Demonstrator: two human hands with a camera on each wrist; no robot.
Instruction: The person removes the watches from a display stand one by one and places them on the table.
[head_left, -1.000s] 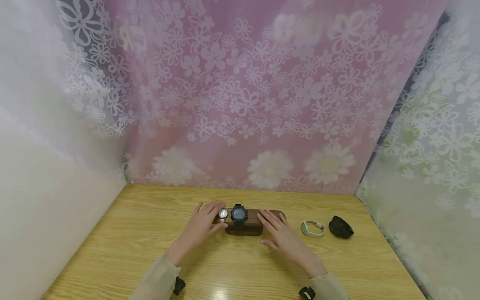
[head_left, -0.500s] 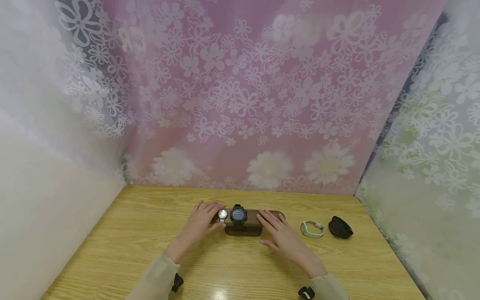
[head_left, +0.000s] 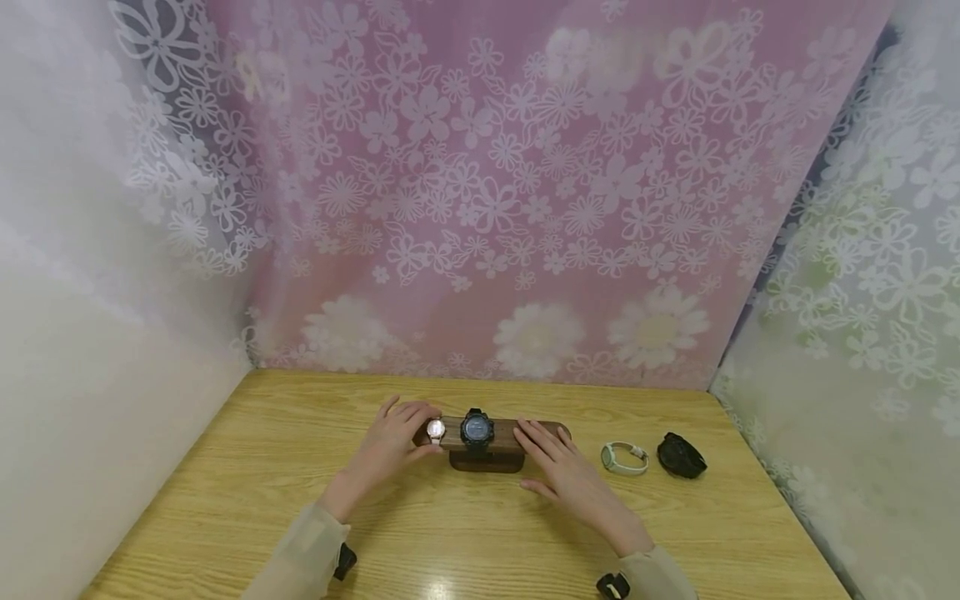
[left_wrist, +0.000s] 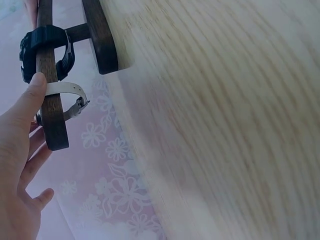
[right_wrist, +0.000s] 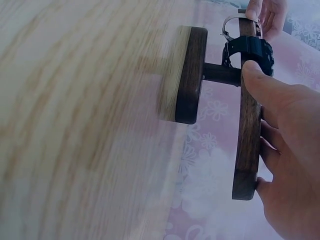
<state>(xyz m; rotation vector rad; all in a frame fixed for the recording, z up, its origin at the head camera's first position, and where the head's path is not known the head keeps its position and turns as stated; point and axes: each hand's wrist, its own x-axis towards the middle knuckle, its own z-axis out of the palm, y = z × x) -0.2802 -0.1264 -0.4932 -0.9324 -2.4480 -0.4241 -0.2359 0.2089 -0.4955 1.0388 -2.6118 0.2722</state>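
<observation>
A dark wooden watch stand (head_left: pixel 504 435) with a raised bar stands on the table. Near the bar's left end, my left hand (head_left: pixel 388 438) pinches a small round-faced wristwatch (head_left: pixel 436 429) across the bar. In the left wrist view the thumb lies by its white strap (left_wrist: pixel 64 88), which loops round the bar, buckle hanging below. A chunky black digital watch (head_left: pixel 477 427) sits on the bar to its right. My right hand (head_left: pixel 573 482) holds the bar's right part, thumb on the near edge and fingers across the top, as the right wrist view (right_wrist: pixel 295 125) also shows.
Right of the stand, a pale green watch (head_left: pixel 608 456) lies on its side on the wooden table (head_left: pixel 247 467). Beyond it is a black watch (head_left: pixel 681 455). A pink flowered curtain (head_left: pixel 480 208) hangs behind the table, with pale curtains at both sides.
My left hand has slid left along the bar, carrying the small white-strapped watch away from the black one. The right hand and the stand have stayed in place.
</observation>
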